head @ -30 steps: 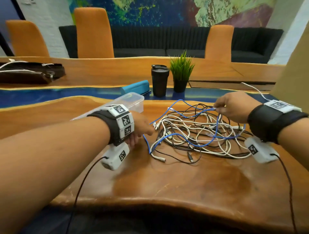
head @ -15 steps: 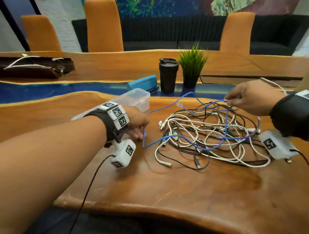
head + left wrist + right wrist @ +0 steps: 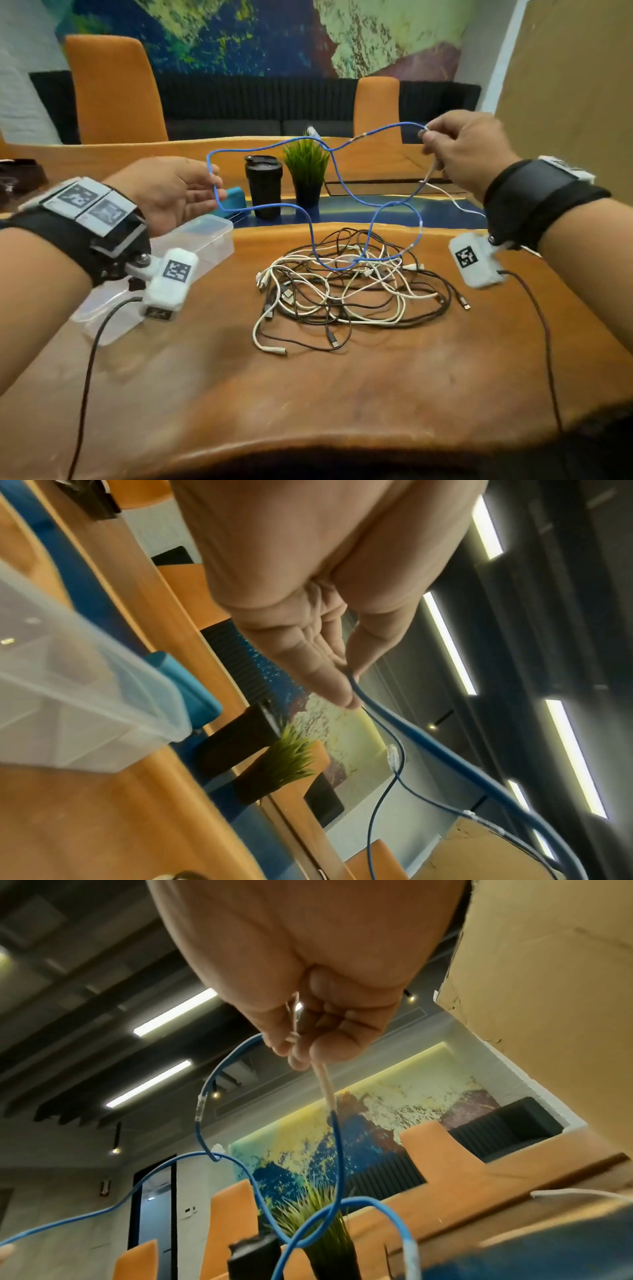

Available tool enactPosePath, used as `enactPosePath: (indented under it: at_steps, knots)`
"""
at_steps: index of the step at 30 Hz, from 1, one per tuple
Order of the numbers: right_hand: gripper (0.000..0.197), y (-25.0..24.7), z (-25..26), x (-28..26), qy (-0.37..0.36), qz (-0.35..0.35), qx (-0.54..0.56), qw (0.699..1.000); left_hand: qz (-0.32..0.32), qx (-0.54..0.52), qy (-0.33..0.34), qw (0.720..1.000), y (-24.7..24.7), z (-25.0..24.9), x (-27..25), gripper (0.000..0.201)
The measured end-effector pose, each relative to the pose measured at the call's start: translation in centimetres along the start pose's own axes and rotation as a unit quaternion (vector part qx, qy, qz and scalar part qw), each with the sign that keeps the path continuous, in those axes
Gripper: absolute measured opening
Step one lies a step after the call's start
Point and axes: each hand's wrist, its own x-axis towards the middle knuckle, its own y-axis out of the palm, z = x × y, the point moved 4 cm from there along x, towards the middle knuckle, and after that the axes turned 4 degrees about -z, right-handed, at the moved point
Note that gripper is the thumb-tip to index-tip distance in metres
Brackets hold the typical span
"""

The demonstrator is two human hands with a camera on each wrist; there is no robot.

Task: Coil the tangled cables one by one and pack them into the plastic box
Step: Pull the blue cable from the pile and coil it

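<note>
Blue cable (image 3: 310,219): held in the air between both hands above the table; several loops hang from it, and its lowest bend is sunk in the top of the cable pile.
Right hand (image 3: 467,150): raised; fingers are curled and the blue cable is pinched at the fingertips. In the right wrist view a pale section of cable is seen leaving the fist and turning blue lower down.
Left hand (image 3: 168,193): raised, palm turned inward, fingers nearly straight; a bend of the blue cable is draped over the fingertips (image 3: 337,688), with the thumb close beside it. The cable is supported, not clenched.
Cable pile (image 3: 349,294): white and black cables are tangled together on the wooden table (image 3: 342,394), below and between the hands.
Plastic box (image 3: 205,240): clear, lid off, set on the table at the left, under the left wrist; contents cannot be told.
Background: a black cup (image 3: 263,186) and a small green plant (image 3: 306,171) are stood side by side beyond the pile.
</note>
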Motion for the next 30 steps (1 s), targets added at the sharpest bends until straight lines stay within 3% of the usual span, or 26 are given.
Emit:
enactPosePath:
  at_steps: [6,14,20,27,30]
  knots:
    - [0.021,-3.8,5.6,4.8,-0.072,-0.088,0.016,0.993,-0.009,0.021,0.09,0.996,-0.2,-5.3,0.4,0.016]
    - [0.021,-4.9,10.6,7.8,-0.105,-0.034,0.005,0.994,-0.034,0.178,0.054,0.982,-0.4,-3.4,3.0,0.016]
    - [0.018,-1.8,10.3,8.0,0.046,0.18,-0.059,0.981,-0.033,0.21,0.034,0.977,1.8,-1.2,3.8,0.016]
    - [0.018,-0.4,7.8,8.3,0.139,0.185,0.112,0.966,-0.026,0.309,0.029,0.95,2.6,0.5,4.1,0.023]
    - [0.025,-1.0,7.6,8.4,0.12,0.17,0.169,0.963,-0.02,0.457,0.073,0.886,2.7,-0.1,3.7,0.028]
